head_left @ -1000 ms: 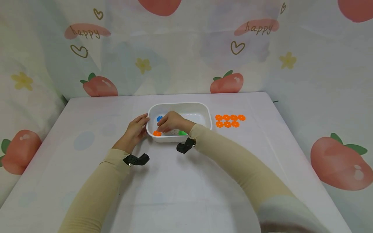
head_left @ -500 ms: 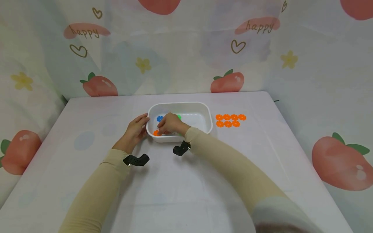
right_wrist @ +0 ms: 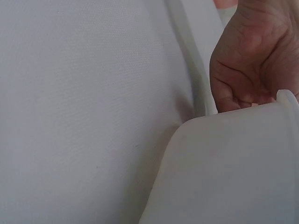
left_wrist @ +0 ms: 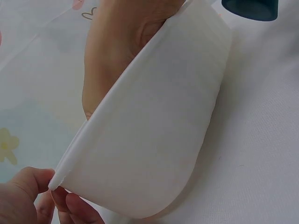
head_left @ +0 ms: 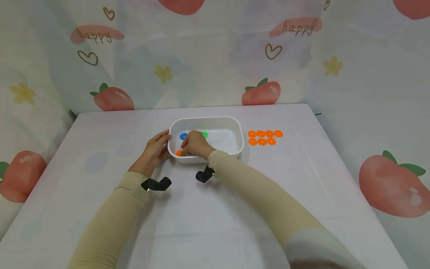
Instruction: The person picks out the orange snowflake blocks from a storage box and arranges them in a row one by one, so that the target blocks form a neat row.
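A white plastic basin (head_left: 221, 118) stands near the far side of the table. My left hand (head_left: 155, 151) grips its left end; in the left wrist view the thumb lies over the rim and the fingers curl beneath it. My right hand (head_left: 197, 144) reaches down inside the basin, its fingertips beside an orange snowflake disc (head_left: 179, 153) at the front left. A blue disc (head_left: 183, 136) and a green disc (head_left: 205, 134) show around this hand. The basin wall hides the right fingertips in the right wrist view, so I cannot tell whether they pinch a disc.
Right of the basin, several orange snowflake discs (head_left: 260, 133) lie flat in two rows on the white-covered table (head_left: 215, 224). A fruit-print curtain (head_left: 208, 67) hangs behind and at both sides. A black wrist camera (head_left: 205, 174) is on the right sleeve.
My right hand has shifted slightly left inside the basin, closer over the orange disc, and the green disc behind it has come into sight. My left hand keeps its grip on the rim.
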`<state>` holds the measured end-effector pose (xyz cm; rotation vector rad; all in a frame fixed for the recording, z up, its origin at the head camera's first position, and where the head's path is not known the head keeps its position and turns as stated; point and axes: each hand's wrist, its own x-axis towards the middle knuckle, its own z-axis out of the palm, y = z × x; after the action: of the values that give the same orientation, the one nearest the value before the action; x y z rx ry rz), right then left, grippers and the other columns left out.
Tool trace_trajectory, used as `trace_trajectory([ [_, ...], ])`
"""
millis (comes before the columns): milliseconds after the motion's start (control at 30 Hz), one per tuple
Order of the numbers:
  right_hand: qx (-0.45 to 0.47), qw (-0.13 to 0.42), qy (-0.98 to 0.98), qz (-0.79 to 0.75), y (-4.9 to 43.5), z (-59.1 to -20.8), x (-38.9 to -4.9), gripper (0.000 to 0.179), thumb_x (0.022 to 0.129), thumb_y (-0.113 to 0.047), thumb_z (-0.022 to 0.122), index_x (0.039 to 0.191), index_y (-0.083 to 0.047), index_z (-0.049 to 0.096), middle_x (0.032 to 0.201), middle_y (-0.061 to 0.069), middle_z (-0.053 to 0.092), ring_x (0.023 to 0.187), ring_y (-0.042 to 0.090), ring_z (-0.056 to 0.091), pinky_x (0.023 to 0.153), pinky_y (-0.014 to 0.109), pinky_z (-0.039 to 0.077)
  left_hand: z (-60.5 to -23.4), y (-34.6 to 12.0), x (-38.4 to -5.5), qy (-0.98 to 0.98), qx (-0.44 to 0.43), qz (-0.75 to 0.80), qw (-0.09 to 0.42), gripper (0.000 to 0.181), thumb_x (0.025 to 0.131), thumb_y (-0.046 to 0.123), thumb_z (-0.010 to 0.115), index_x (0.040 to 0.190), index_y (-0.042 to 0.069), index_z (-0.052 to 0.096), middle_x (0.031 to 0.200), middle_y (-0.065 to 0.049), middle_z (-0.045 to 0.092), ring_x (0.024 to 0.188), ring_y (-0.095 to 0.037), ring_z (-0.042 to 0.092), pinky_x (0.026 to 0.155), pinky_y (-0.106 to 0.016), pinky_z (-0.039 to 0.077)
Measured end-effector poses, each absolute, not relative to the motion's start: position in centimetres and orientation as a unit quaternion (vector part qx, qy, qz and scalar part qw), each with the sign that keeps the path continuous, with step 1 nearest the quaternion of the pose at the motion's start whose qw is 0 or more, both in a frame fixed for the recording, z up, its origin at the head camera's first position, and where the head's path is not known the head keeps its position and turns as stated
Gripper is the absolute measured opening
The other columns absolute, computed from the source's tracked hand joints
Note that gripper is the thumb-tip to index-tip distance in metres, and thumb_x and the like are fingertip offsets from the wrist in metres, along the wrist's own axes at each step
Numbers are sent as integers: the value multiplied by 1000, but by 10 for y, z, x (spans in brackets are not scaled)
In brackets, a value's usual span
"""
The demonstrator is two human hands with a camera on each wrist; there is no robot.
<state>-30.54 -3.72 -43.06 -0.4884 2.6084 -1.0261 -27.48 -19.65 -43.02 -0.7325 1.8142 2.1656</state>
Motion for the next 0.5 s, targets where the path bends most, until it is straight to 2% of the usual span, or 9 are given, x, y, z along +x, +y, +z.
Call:
trace_trajectory([
  [100,-166,147,905,-364,-37,-431,-305,23,71,-11,87,91,-3,78,86,8,74,71,11,53,57,16,40,-430,-197,-274,618,-249,738,111,44,99,25,60,143,27,53,145,1,48,102,-13,51,78,-21,47],
  [333,-161,150,906,-360,-37,-427,-302,21,72,-10,86,90,-3,78,86,8,74,74,11,53,61,17,39,-432,-198,-273,620,-239,740,110,45,99,24,60,143,25,53,144,1,48,98,-12,52,68,-18,45],
  [500,-145,161,900,-379,-34,-424,-302,21,72,-10,86,90,-3,78,86,9,74,68,11,54,58,16,40,-431,-198,-274,620,-239,739,113,46,98,24,60,143,25,52,142,1,49,99,-12,52,68,-18,45],
])
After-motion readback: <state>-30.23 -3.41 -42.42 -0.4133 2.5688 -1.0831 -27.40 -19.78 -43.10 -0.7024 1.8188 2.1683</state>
